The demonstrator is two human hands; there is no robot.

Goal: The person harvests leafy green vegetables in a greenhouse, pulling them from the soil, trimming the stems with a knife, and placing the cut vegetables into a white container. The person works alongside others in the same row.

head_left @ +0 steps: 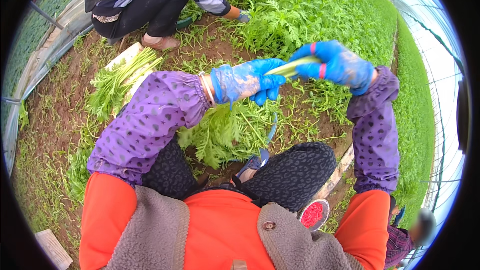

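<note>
My left hand (249, 80), in a soiled blue glove, is closed around the pale stems (287, 68) of a bunch of leafy greens. The bunch's leaves (215, 131) hang below that wrist, toward my knees. Blurred by motion, my right hand (335, 63) has its gloved fingers and thumb around the stem ends, close to the left fingertips. Red bands (322, 70) show on two of its fingers; whether they form one loop is unclear. Under the bunch, cut greens (247, 135) lie in a blue-rimmed container (273, 127), mostly covered.
Bundled greens (125, 77) lie on a pale box (131, 50) at left. A person (150, 3) squats ahead beside dense standing greens (300, 11). A bowl (326, 222) of small red bands stands by my right knee. Another person (399, 242) is behind right; a white crate (54, 249) lies lower left.
</note>
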